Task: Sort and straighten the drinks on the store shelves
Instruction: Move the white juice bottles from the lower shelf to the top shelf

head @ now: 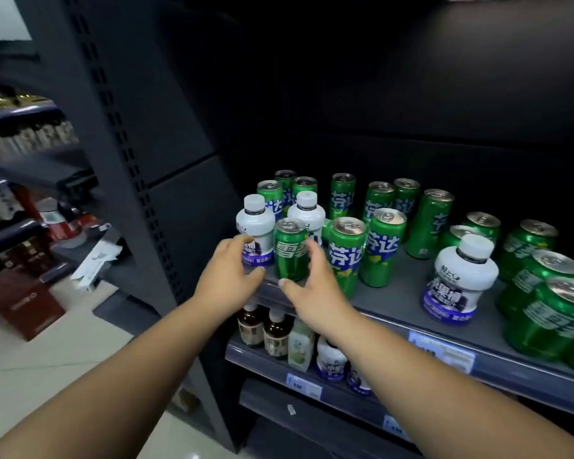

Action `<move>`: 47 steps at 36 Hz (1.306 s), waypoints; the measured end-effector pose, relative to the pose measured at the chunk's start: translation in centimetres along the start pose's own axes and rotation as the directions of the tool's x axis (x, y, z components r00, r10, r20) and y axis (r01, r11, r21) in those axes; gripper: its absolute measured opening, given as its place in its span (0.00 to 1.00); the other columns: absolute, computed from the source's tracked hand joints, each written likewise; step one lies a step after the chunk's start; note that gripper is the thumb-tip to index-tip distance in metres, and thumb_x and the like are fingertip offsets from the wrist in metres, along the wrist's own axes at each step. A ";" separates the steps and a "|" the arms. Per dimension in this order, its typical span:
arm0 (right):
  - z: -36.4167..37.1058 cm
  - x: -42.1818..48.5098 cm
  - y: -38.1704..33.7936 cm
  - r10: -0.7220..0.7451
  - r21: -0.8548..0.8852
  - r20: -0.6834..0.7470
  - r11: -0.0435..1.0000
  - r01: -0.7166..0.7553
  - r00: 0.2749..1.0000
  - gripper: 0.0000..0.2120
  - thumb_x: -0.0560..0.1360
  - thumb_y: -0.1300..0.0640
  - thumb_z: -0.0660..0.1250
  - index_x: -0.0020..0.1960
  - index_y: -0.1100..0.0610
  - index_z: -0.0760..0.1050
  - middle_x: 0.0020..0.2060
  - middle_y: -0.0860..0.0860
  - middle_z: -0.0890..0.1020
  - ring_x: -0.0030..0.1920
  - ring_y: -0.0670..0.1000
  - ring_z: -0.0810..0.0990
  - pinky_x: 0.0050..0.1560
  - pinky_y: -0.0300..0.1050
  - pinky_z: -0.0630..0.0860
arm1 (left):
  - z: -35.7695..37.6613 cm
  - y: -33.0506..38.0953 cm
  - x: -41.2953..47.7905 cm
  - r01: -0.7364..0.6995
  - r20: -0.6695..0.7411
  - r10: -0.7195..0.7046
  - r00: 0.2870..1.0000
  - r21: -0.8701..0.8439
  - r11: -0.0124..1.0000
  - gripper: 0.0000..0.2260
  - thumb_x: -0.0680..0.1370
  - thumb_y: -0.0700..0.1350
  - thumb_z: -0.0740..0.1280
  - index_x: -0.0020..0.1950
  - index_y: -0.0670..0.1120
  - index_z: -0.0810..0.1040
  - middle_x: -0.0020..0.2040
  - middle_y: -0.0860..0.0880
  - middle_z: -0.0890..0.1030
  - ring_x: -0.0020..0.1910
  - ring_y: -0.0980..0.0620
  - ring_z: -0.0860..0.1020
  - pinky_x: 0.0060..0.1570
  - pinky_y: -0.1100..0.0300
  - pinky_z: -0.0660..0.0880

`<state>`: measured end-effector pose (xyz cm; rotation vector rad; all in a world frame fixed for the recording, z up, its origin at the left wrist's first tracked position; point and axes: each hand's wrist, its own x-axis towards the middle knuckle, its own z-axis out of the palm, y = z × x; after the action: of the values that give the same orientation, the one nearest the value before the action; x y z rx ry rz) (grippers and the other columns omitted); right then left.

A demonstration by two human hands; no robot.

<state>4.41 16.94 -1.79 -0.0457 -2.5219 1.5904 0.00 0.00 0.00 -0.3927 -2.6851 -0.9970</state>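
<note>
The left grip [227,273] curled round the white juice bottle [255,226] at the shelf's [401,293] front-left corner. The right grip [312,283] seemingly clasped the neighbouring Sprite can [290,250], though blur obscured contact. Sorting was underway, and the can probably belonged with the far-right Sprite cans [544,293].

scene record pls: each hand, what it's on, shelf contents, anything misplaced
left hand: fingers curled round left bottle
right hand: fingers curled round front can
top shelf: green cans mixed with three white bottles, rows uneven
stray bottle: front right, among cans
lower shelf: brown and white bottles, price tags on edge
</note>
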 end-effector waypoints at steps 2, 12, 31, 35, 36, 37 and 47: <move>0.4 0.6 -0.5 0.019 0.030 -0.091 0.999 -0.016 0.996 0.42 0.75 0.53 0.72 0.80 0.45 0.49 0.77 0.46 0.62 0.75 0.49 0.63 0.75 0.52 0.63 | -0.3 -0.4 0.8 0.011 -0.025 -0.012 1.000 -0.042 0.999 0.26 0.74 0.47 0.70 0.71 0.52 0.68 0.63 0.51 0.72 0.58 0.53 0.75 0.56 0.56 0.73; 3.4 3.4 -1.2 0.081 0.007 -0.263 0.997 -0.082 0.961 0.46 0.76 0.57 0.72 0.81 0.47 0.45 0.78 0.51 0.59 0.76 0.50 0.61 0.74 0.45 0.60 | 0.5 -3.2 3.7 -0.161 -0.049 0.159 0.986 -0.025 0.987 0.42 0.73 0.46 0.75 0.79 0.55 0.53 0.77 0.46 0.57 0.73 0.44 0.65 0.65 0.48 0.72; -0.9 2.2 1.6 0.110 -0.157 -0.437 0.968 -0.195 0.893 0.42 0.79 0.57 0.70 0.81 0.44 0.44 0.76 0.53 0.64 0.74 0.56 0.67 0.70 0.51 0.67 | 2.1 -5.4 7.8 0.066 0.128 -0.028 0.991 -0.301 0.951 0.37 0.68 0.50 0.79 0.71 0.52 0.63 0.61 0.52 0.77 0.54 0.51 0.76 0.51 0.57 0.71; -2.9 1.9 2.5 0.128 -0.147 -0.487 0.963 -0.225 0.864 0.42 0.78 0.59 0.70 0.79 0.42 0.46 0.73 0.53 0.69 0.69 0.55 0.71 0.68 0.53 0.70 | 2.4 -5.3 8.2 0.113 0.131 -0.080 0.988 -0.268 0.957 0.35 0.67 0.50 0.79 0.68 0.50 0.66 0.61 0.50 0.78 0.56 0.48 0.78 0.51 0.54 0.73; -3.4 1.9 2.6 0.133 -0.144 -0.495 0.962 -0.232 0.859 0.42 0.78 0.59 0.70 0.79 0.42 0.47 0.72 0.53 0.70 0.68 0.55 0.72 0.67 0.53 0.71 | 2.5 -5.3 8.3 0.122 0.131 -0.090 0.987 -0.260 0.958 0.33 0.67 0.50 0.79 0.67 0.49 0.67 0.61 0.50 0.79 0.55 0.48 0.78 0.52 0.54 0.74; -3.9 1.9 2.8 0.139 -0.143 -0.499 0.960 -0.240 0.855 0.42 0.78 0.59 0.70 0.79 0.41 0.47 0.72 0.53 0.70 0.68 0.55 0.72 0.67 0.53 0.71 | 2.5 -5.3 8.4 0.129 0.133 -0.098 0.986 -0.254 0.959 0.32 0.67 0.49 0.79 0.66 0.49 0.68 0.60 0.49 0.79 0.54 0.48 0.78 0.52 0.54 0.74; -3.3 1.0 2.2 0.097 -0.151 -0.577 0.963 -0.223 0.811 0.47 0.73 0.55 0.76 0.81 0.50 0.50 0.75 0.54 0.63 0.73 0.56 0.66 0.70 0.48 0.64 | 2.4 -5.6 8.5 0.123 0.149 -0.087 0.985 -0.247 0.961 0.28 0.67 0.50 0.80 0.61 0.49 0.70 0.59 0.49 0.79 0.53 0.49 0.77 0.50 0.54 0.73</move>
<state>3.84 20.99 -2.26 -0.6750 -2.2241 1.1148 -10.11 -1.13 -2.42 -0.3825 -2.7280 -1.4037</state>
